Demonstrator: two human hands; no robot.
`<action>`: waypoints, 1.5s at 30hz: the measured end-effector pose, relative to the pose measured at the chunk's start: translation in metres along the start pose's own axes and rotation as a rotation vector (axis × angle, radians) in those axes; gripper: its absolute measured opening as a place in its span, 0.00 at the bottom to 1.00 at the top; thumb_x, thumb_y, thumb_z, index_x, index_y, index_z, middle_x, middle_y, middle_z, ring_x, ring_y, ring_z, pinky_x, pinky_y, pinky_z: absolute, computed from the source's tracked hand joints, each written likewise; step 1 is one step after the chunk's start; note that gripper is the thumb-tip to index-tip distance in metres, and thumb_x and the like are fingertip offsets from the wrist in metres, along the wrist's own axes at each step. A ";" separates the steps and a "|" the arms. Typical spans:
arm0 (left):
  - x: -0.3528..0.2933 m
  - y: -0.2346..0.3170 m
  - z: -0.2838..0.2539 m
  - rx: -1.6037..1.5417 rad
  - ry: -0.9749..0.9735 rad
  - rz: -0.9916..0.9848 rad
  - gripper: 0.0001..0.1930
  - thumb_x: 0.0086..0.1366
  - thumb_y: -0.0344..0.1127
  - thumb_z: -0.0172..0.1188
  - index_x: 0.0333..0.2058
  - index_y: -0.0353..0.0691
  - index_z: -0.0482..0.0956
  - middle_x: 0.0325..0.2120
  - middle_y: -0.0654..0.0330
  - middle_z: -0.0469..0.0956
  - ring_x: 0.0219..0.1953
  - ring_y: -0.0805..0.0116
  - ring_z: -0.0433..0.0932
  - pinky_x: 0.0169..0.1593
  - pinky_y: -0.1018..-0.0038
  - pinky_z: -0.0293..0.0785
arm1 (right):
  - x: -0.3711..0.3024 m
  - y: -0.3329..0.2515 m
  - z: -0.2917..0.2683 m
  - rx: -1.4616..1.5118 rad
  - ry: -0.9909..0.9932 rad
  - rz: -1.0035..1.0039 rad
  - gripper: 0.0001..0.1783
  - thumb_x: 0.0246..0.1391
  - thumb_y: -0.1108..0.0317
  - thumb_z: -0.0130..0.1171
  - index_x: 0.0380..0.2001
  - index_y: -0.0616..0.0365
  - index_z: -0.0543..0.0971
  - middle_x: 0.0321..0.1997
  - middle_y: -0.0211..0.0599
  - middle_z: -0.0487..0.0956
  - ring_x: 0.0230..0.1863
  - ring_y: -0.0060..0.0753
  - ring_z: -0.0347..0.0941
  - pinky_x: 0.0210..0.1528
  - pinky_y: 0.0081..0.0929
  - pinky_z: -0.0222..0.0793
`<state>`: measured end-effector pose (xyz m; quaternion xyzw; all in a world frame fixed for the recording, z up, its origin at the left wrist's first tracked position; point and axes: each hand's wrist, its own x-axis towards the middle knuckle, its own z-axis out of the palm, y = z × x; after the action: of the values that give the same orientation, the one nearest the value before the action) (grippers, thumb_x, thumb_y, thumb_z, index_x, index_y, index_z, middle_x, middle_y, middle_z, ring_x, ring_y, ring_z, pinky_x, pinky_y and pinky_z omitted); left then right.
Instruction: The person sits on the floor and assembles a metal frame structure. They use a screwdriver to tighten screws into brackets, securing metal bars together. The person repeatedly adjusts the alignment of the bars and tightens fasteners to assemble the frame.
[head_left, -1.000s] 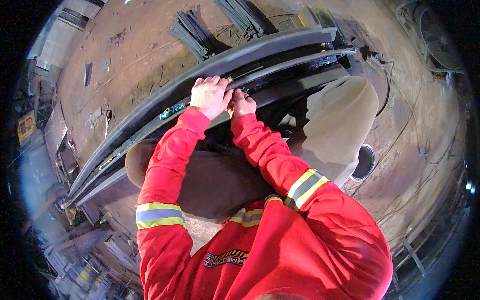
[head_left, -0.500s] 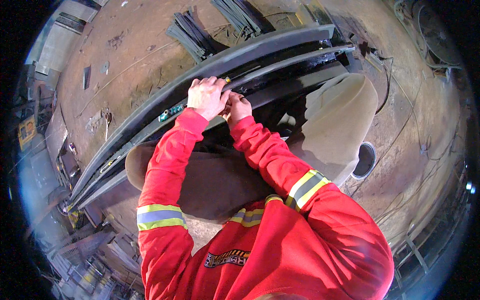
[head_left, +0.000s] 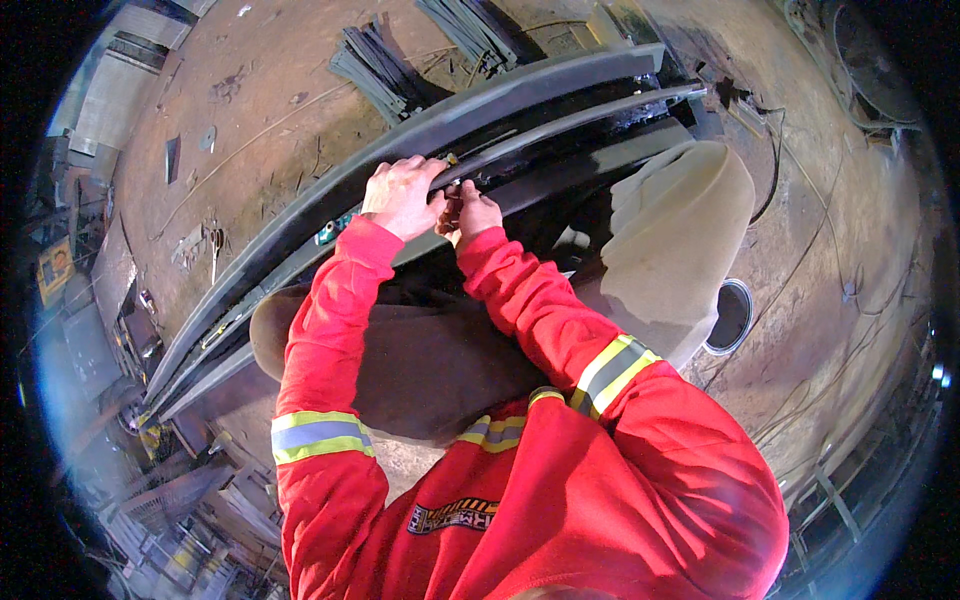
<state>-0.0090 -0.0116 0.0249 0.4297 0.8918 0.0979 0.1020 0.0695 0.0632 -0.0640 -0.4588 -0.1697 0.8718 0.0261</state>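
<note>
My left hand (head_left: 400,195) is closed over the narrow middle bar (head_left: 545,138) of a long dark steel beam (head_left: 590,72). A small yellowish tip (head_left: 450,160) shows at its fingertips; what lies under the palm is hidden. My right hand (head_left: 474,214) is close beside it, at the beam's near side, thumb and fingers curled together in a pinch. Anything between those fingers is too small to make out. A teal tool (head_left: 327,232) lies along the beam by my left wrist, partly covered by the sleeve.
Two bundles of flat metal strips (head_left: 378,75) lie beyond the beam. A round dark container (head_left: 730,316) stands right of my knee (head_left: 680,230). Cables (head_left: 825,215) cross the floor at right. Scissors-like handles (head_left: 217,240) and metal scraps lie at left.
Both hands have shifted slightly, the left one toward the left. A small gap has appeared between my right fingers and my left hand. The beam looks much the same.
</note>
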 end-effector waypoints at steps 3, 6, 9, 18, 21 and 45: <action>-0.003 -0.002 0.001 -0.018 -0.010 0.004 0.18 0.49 0.35 0.59 0.41 0.40 0.76 0.35 0.54 0.77 0.40 0.53 0.76 0.46 0.63 0.71 | -0.008 -0.001 -0.001 0.003 -0.053 0.009 0.14 0.62 0.61 0.45 0.28 0.59 0.70 0.15 0.34 0.69 0.10 0.31 0.64 0.12 0.29 0.64; -0.001 -0.001 0.000 -0.042 -0.037 -0.005 0.19 0.49 0.35 0.58 0.42 0.39 0.75 0.36 0.53 0.76 0.40 0.53 0.76 0.46 0.63 0.71 | -0.004 0.008 0.010 0.044 -0.037 -0.138 0.09 0.62 0.65 0.46 0.32 0.59 0.68 0.18 0.34 0.70 0.10 0.29 0.64 0.11 0.29 0.63; 0.001 -0.004 0.002 -0.039 -0.041 0.019 0.19 0.49 0.34 0.57 0.43 0.39 0.75 0.36 0.53 0.76 0.40 0.53 0.75 0.45 0.63 0.71 | 0.002 0.014 0.005 -0.058 -0.051 -0.242 0.06 0.61 0.68 0.47 0.34 0.60 0.67 0.19 0.33 0.71 0.13 0.27 0.65 0.12 0.28 0.64; 0.003 0.000 0.005 0.044 -0.045 0.070 0.21 0.49 0.31 0.55 0.45 0.39 0.74 0.36 0.54 0.76 0.41 0.55 0.75 0.45 0.63 0.69 | 0.047 0.036 -0.008 -0.150 0.056 -0.286 0.16 0.64 0.57 0.40 0.31 0.59 0.68 0.17 0.32 0.68 0.12 0.30 0.64 0.13 0.33 0.64; -0.007 -0.004 0.002 0.051 -0.047 0.037 0.21 0.49 0.31 0.55 0.46 0.39 0.73 0.37 0.54 0.76 0.41 0.55 0.74 0.46 0.63 0.69 | -0.004 0.005 0.010 0.101 -0.005 0.196 0.19 0.63 0.53 0.40 0.31 0.58 0.68 0.16 0.32 0.67 0.12 0.32 0.64 0.13 0.34 0.65; 0.002 -0.001 0.002 -0.038 -0.062 0.060 0.22 0.49 0.27 0.55 0.46 0.37 0.72 0.39 0.53 0.75 0.43 0.52 0.74 0.47 0.62 0.69 | 0.026 0.023 0.009 0.277 -0.018 0.180 0.19 0.63 0.51 0.41 0.26 0.53 0.71 0.20 0.31 0.70 0.18 0.32 0.67 0.22 0.37 0.68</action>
<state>-0.0107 -0.0107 0.0228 0.4573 0.8729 0.1043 0.1347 0.0493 0.0442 -0.0872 -0.4561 -0.0064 0.8898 0.0096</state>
